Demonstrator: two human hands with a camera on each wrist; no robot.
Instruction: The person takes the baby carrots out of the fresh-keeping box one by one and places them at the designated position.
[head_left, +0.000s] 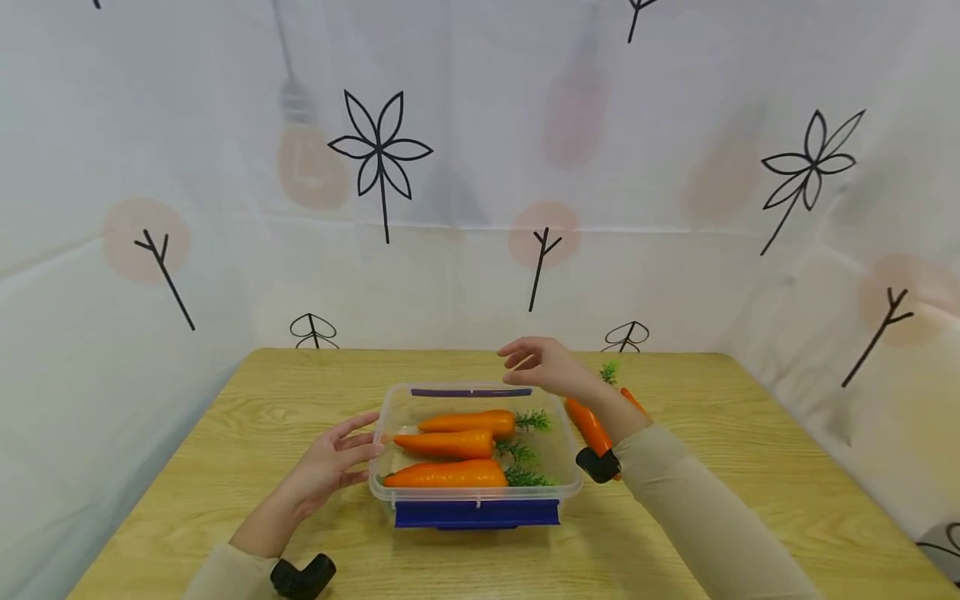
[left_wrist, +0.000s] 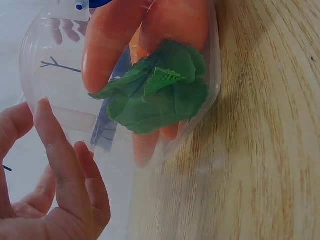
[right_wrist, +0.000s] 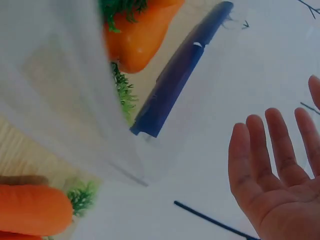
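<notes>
A clear plastic food container (head_left: pixel 480 493) with blue latches (head_left: pixel 477 514) stands on the table, its top showing no lid. Inside lie several orange carrots (head_left: pixel 450 475) with feathery green tops, and through its wall a crumpled green leaf (left_wrist: pixel 160 95) shows in the left wrist view. My left hand (head_left: pixel 333 458) is at the container's left side, fingers spread and relaxed, fingertips right at the wall. Over the back right corner of the rim hovers my right hand (head_left: pixel 546 367), its fingers loosely bent around nothing. Its palm (right_wrist: pixel 285 200) faces the right wrist view bare.
To the container's right, partly behind my right forearm, more carrots (head_left: pixel 588 425) lie on the wooden table (head_left: pixel 285 400). A white cloth (head_left: pixel 465 275) printed with plants and bulbs hangs behind the table and along its sides.
</notes>
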